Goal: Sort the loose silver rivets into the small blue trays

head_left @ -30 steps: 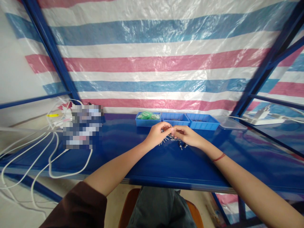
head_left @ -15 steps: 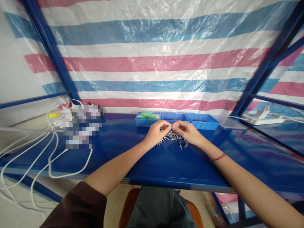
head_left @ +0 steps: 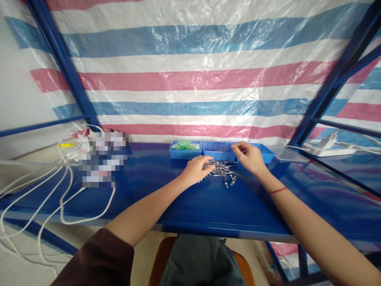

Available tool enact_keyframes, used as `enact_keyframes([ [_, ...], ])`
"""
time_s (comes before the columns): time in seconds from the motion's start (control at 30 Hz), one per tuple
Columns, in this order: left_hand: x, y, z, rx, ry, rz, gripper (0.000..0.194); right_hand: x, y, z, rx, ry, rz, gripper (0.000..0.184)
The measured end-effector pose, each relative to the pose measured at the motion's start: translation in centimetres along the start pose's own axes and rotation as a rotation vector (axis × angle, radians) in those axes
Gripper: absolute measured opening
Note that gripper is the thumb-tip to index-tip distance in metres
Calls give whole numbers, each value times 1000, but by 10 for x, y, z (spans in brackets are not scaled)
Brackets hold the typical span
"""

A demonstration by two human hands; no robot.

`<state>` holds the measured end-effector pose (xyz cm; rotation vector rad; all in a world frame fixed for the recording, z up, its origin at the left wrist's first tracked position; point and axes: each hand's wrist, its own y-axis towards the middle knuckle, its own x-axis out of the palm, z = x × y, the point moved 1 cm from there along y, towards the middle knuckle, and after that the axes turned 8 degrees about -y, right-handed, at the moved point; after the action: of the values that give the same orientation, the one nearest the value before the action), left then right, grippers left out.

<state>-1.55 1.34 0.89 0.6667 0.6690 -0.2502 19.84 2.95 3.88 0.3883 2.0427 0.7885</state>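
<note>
Before striped sheeting [head_left: 190,79], on a blue table [head_left: 184,210]: slim metal pieces [head_left: 220,170] heaped near the middle bin [head_left: 217,155]. With left hand [head_left: 195,169] gaping at their left side, no hold visible, and right hand [head_left: 251,159] curled by that bin's right end (cannot tell if gripping anything).

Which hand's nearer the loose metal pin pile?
Left. The left hand is at the left edge of the metal pin pile; the right hand is off to its right, in front of the rightmost blue bin.
</note>
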Motion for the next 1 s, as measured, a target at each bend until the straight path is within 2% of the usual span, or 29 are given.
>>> enact_keyframes([
  [0.1, 1, -3, 1, 17, 123, -78, 26, -6, 9, 34, 156, -218, 94, 32],
  [0.2, 1, -5, 5, 26, 189, -140, 26, -7, 11, 58, 207, -468, 34, 33],
  [0.27, 1, -5, 6, 23, 207, -159, 25, -7, 11, 63, 212, -564, 12, 35],
  [0.4, 1, -5, 7, 15, 208, -170, 25, -5, 10, 54, 155, -571, 56, 36],
  [0.53, 1, -5, 7, 5, 194, -183, 24, -5, 9, 39, 62, -489, 40, 31],
  [0.8, 1, -5, 5, 6, 184, -192, 21, 0, 1, 9, -109, -260, -224, 24],
  [1.0, 2, -5, 5, -1, 196, -206, 22, 5, -5, -4, -205, -191, -343, 24],
])
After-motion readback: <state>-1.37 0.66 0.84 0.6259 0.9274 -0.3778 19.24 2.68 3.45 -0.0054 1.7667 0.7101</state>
